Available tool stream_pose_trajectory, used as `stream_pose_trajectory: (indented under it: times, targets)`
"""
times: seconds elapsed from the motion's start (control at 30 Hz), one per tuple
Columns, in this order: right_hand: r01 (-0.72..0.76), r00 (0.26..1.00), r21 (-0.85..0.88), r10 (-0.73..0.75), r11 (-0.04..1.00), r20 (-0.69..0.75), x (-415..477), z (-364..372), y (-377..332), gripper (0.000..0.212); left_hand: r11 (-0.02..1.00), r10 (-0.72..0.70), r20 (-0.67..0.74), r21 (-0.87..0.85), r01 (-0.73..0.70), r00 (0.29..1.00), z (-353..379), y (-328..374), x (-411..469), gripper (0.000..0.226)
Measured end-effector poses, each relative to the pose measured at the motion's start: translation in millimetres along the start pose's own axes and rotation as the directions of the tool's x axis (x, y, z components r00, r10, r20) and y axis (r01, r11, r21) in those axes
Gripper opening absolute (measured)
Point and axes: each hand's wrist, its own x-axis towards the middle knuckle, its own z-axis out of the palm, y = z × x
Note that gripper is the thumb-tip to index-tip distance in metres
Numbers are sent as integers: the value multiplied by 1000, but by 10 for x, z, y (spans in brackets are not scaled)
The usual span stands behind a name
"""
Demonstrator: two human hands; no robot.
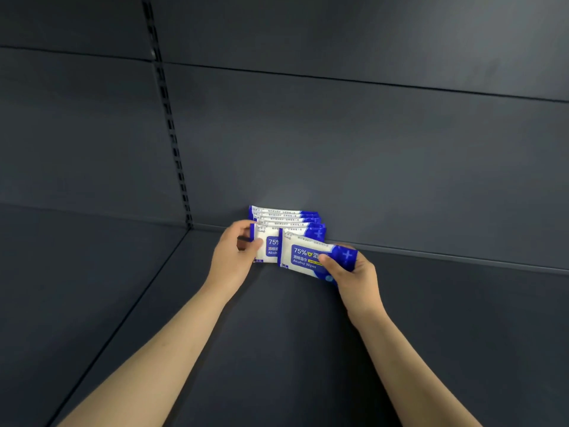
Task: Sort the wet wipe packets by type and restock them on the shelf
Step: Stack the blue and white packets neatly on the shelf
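One packet (308, 257) sits pinched at its right end in the right hand (354, 272), thumb curled over its face, long axis running left to right and tilted, just in front of the row (286, 215) standing at the back of the shelf (277, 334). The left hand (234, 251) grips the row's front pack (271, 246) by its left end, likely steadying it.
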Motion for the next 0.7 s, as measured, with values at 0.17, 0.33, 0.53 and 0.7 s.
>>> stream_pose_trajectory:
  times: [0.17,0.33,0.53,0.7]
  targets:
    - [197,977,-311,-213,930,-19,139,332,102,33,997,-12,177,-74,26,984,-205,-73,73,46]
    - [232,955,-449,-289,863,-62,127,401,103,63,979,30,326,179,-93,945,-232,-86,88,99]
    - [182,983,-557,-162,810,85,105,276,130,86,955,72,361,244,-169,930,-217,-78,118,91]
    - [253,960,-622,-270,741,69,163,422,109,63,949,94,302,259,-177,949,-224,-149,187,79]
